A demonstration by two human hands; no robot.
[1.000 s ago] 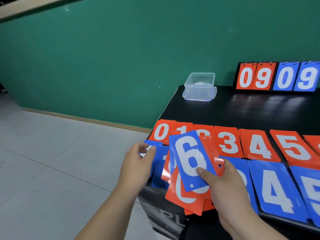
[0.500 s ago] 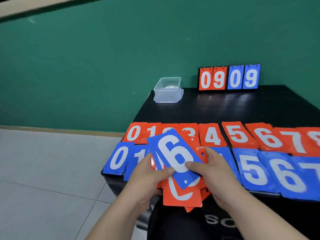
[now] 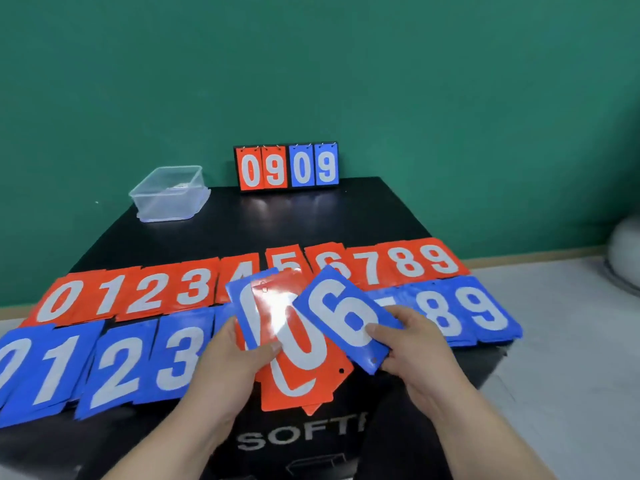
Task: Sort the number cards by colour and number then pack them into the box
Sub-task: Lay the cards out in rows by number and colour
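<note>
Head view: right hand (image 3: pixel 412 344) fingers (image 3: pixel 377 329) pinch blue 6 card (image 3: pixel 341 317); left hand (image 3: pixel 228 362) grips the unsorted stack (image 3: pixel 301 365). Best lay the 6 flat in the near blue row (image 3: pixel 114 368), in line with red 6 card (image 3: pixel 327 261); box (image 3: pixel 169 194) sits far left on worktop (image 3: pixel 311 216).

A single head-worn wide-angle camera looks forward and down across the black table (image 3: pixel 311 220), close above the left hand (image 3: pixel 228 358) and right hand (image 3: pixel 415 344) at 6 o'clock. It faces the green wall (image 3: pixel 311 64) at 12 o'clock. The floor (image 3: pixel 571 341) at 3 o'clock looks blurred, possibly from motion.
</note>
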